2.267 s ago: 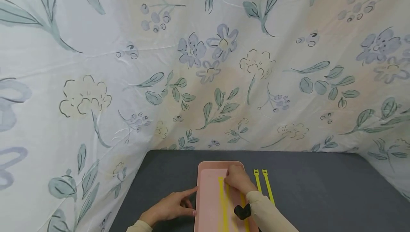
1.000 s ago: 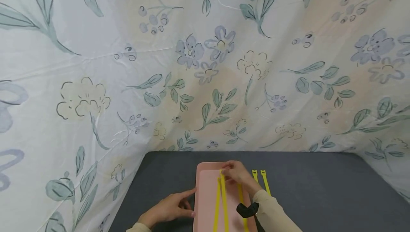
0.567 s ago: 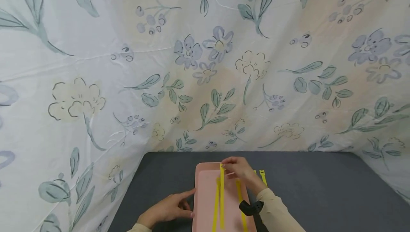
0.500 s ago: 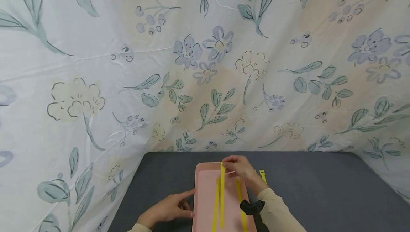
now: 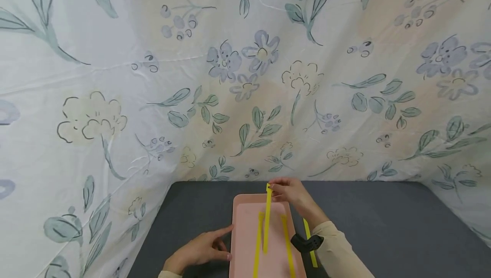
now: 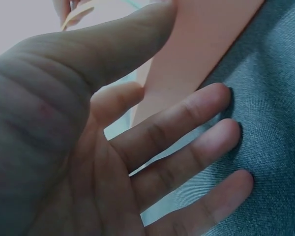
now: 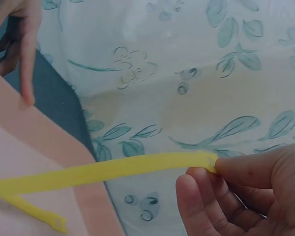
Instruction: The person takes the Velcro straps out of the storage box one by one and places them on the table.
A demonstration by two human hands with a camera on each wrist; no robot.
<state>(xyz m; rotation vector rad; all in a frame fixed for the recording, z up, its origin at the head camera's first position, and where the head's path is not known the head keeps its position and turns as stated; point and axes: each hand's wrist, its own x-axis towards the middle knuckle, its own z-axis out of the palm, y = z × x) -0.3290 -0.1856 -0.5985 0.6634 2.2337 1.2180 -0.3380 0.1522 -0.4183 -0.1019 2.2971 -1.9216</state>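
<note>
My right hand (image 5: 293, 193) pinches the slotted head of a yellow cable strap (image 5: 267, 222) between thumb and fingers. The strap hangs down over the pink tray (image 5: 241, 244); in the right wrist view the held strap (image 7: 108, 168) stretches leftward from the fingertips (image 7: 219, 164). Two more yellow straps lie in the tray, one left of the held strap (image 5: 258, 244) and one near the right wall (image 5: 287, 246). My left hand (image 5: 199, 250) rests at the tray's left side, index finger and thumb extended against the wall. In the left wrist view its fingers (image 6: 172, 130) are spread and relaxed.
Yellow straps (image 5: 310, 244) lie on the dark grey table (image 5: 368, 227) right of the tray, partly hidden by my right forearm. A black wrist camera (image 5: 307, 244) sits on that wrist. A floral cloth (image 5: 245, 77) hangs behind the table.
My right hand has taken one strap by its head, lifted it from the tray, and moved up and slightly right with it. The left hand has stayed at the tray's side.
</note>
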